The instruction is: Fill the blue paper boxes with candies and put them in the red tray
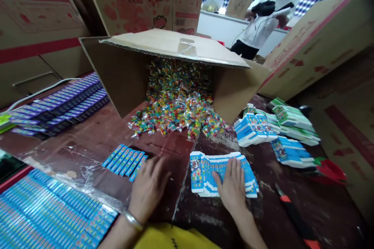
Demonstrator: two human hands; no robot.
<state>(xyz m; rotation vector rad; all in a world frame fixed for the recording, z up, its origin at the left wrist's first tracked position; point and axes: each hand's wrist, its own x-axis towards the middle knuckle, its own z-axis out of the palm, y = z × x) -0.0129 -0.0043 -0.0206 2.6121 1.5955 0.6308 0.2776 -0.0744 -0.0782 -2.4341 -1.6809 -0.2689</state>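
Observation:
My right hand (234,190) lies flat on a fanned-out stack of flat blue-and-white cartons (197,173), thumb apart from the straight fingers. Slightly blurred, my left hand (149,186) hovers over the table with fingers loosely bent and apart, and nothing shows in it. It is at the right end of a short row of slim blue filled boxes (124,160); whether it touches the last one I cannot tell. Beyond both hands, small clear packets of colourful candy (181,113) spill from a cardboard box (233,89) lying on its side.
At lower left, a tray holds many blue boxes (52,214). Purple boxes (64,105) stand in rows behind it. More blue cartons (254,128) and green cartons (295,118) are stacked at right, near a black-and-orange utility knife (295,214). A person (263,19) stands at the back.

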